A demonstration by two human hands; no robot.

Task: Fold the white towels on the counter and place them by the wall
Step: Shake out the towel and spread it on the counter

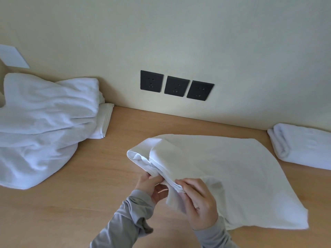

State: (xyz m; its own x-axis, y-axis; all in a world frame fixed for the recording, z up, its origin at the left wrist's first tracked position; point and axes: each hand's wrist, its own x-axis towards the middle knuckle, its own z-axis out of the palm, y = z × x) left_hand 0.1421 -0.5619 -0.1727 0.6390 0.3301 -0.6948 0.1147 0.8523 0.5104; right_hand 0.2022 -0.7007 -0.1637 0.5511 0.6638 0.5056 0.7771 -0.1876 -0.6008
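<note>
Wall: I saw a plain cream wall (179, 33) behind the table, which was where finished towels belonged.
Table: the wooden table (71, 208) carried everything.
Loose heap: a crumpled heap of white towels (39, 122) lay at the left against the wall, not yet folded, with a small folded cloth (105, 119) poking out under its right edge.
Towel in work: the white towel (232, 167) lay spread across the middle and right of the table, apart from the wall, with its near left corner lifted and bunched.
Folded towel: one folded towel (300, 147) sat at the far right, close against the wall.
Sockets: three dark sockets (176, 86) sat in a row on the wall just above the table.
Right hand: the right hand (198, 203) was curled round the towel's gathered hem.
Left hand: the left hand (152, 185) pinched the same hem just beside it.
Step in hand: I judged it to be sorting the edges before a fold. To do it well I would separate the layers, slide the hands apart along the hem until it was taut, then lay corner on corner (terry sags if only one layer is caught).
Writing: there was none I could read. I saw no brand or label on the towels, and the socket markings were too small.
</note>
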